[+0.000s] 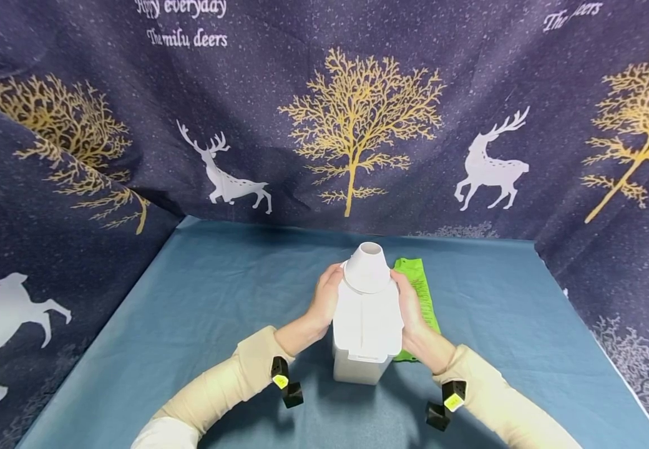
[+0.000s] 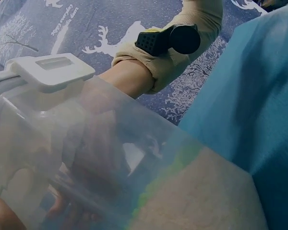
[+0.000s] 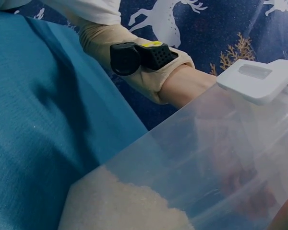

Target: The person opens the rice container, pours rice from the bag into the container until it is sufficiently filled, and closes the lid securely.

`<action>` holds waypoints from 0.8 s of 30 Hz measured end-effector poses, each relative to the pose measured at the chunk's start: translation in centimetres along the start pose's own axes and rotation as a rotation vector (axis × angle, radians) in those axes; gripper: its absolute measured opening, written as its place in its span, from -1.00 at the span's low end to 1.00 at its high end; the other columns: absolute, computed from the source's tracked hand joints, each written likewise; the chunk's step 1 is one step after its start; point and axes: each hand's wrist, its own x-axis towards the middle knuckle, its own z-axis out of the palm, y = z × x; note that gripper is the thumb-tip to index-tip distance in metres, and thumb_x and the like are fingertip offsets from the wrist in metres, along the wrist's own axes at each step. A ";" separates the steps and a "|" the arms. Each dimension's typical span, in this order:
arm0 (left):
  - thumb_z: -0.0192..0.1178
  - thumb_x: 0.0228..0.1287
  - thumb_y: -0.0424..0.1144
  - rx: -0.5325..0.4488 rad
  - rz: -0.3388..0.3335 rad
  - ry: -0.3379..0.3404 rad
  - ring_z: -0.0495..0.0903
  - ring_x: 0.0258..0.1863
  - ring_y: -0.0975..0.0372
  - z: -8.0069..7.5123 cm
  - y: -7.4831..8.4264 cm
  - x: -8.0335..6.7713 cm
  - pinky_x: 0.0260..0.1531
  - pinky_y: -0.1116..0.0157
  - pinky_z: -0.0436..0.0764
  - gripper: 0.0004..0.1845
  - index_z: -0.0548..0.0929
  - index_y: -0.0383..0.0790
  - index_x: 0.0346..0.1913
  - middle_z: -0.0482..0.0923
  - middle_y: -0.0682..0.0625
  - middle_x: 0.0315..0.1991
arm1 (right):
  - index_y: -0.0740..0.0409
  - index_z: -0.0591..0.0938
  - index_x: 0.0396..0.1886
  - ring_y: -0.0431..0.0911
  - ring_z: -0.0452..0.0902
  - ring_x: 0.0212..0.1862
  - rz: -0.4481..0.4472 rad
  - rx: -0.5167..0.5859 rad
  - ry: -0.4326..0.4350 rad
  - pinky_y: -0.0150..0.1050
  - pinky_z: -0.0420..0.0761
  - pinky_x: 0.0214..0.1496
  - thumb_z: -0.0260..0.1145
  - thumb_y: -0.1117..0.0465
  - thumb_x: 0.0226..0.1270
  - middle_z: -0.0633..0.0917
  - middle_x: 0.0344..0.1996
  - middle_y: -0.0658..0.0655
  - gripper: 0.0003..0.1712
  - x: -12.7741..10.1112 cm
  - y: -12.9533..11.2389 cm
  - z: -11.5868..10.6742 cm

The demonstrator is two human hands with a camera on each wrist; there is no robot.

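Note:
A translucent plastic storage container (image 1: pixel 356 369) with a white lid (image 1: pixel 366 324) is in the middle of the head view. A white cone-shaped piece (image 1: pixel 367 269) with an opening at its top stands at the lid's far end. My left hand (image 1: pixel 325 302) holds the container's left side near the top, and my right hand (image 1: pixel 411 310) holds the right side opposite. Pale granular contents (image 3: pixel 125 201) show through the lower wall in the right wrist view. Most fingers are hidden by the container or blurred through its wall. Whether its base touches the table cannot be told.
A bright green printed packet (image 1: pixel 425 299) lies on the table to the right, partly behind the container and right hand. Blue cloth covers the table (image 1: pixel 234 274). A dark curtain (image 1: pixel 279 81) with deer and trees hangs along the back and sides.

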 end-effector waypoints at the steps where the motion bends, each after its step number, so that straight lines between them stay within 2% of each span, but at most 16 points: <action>1: -0.31 0.52 -0.20 -0.014 -0.008 0.001 0.37 0.23 -0.08 0.0 0.0 0.0 0.27 0.02 0.31 -0.54 0.38 -0.39 0.27 0.41 -0.32 0.18 | -0.13 0.56 -0.33 -0.28 0.56 -0.49 0.001 0.004 0.000 -0.43 0.51 -0.46 -0.28 -0.16 0.54 0.67 -0.47 -0.11 -0.50 0.0 0.0 0.0; 6: -0.30 0.52 -0.17 -0.120 -0.053 -0.012 0.49 -0.07 0.19 0.3 -0.2 -0.1 -0.03 0.32 0.45 -0.56 0.37 -0.32 0.25 0.46 -0.24 0.08 | -0.11 0.56 -0.35 -0.27 0.56 -0.51 0.005 0.034 -0.006 -0.42 0.51 -0.49 -0.28 -0.15 0.54 0.67 -0.49 -0.10 -0.49 0.0 0.0 -0.1; 9: -0.29 0.52 -0.15 -0.178 -0.072 -0.026 0.48 -0.20 0.32 0.4 -0.3 -0.2 -0.15 0.39 0.46 -0.57 0.36 -0.29 0.25 0.49 -0.16 0.00 | -0.11 0.56 -0.35 -0.27 0.57 -0.51 0.004 0.036 0.000 -0.42 0.52 -0.49 -0.27 -0.15 0.53 0.68 -0.49 -0.10 -0.49 0.0 0.0 -0.1; 15: -0.29 0.50 -0.10 -0.209 -0.079 -0.049 0.47 -0.20 0.30 0.3 -0.3 -0.2 -0.15 0.38 0.46 -0.58 0.32 -0.21 0.26 0.46 -0.06 -0.01 | -0.13 0.55 -0.34 -0.27 0.58 -0.48 0.006 0.021 0.044 -0.42 0.53 -0.45 -0.25 -0.14 0.54 0.68 -0.46 -0.10 -0.52 -0.1 -0.2 0.2; 20: -0.29 0.48 -0.07 -0.233 -0.104 -0.051 0.48 -0.21 0.28 0.4 -0.1 -0.2 -0.16 0.36 0.47 -0.58 0.33 -0.14 0.26 0.46 0.00 -0.07 | -0.08 0.55 -0.36 -0.26 0.57 -0.49 0.009 0.069 0.012 -0.43 0.51 -0.49 -0.24 -0.10 0.54 0.67 -0.48 -0.08 -0.54 -0.7 -0.7 0.7; 24: -0.27 0.48 -0.08 -0.256 -0.092 -0.041 0.49 -0.23 0.30 0.4 -0.3 -0.3 -0.21 0.37 0.48 -0.58 0.33 -0.17 0.25 0.48 0.04 -0.11 | -0.08 0.54 -0.35 -0.26 0.57 -0.49 0.009 0.072 -0.009 -0.44 0.51 -0.49 -0.25 -0.09 0.54 0.67 -0.48 -0.08 -0.53 -0.9 -0.7 0.9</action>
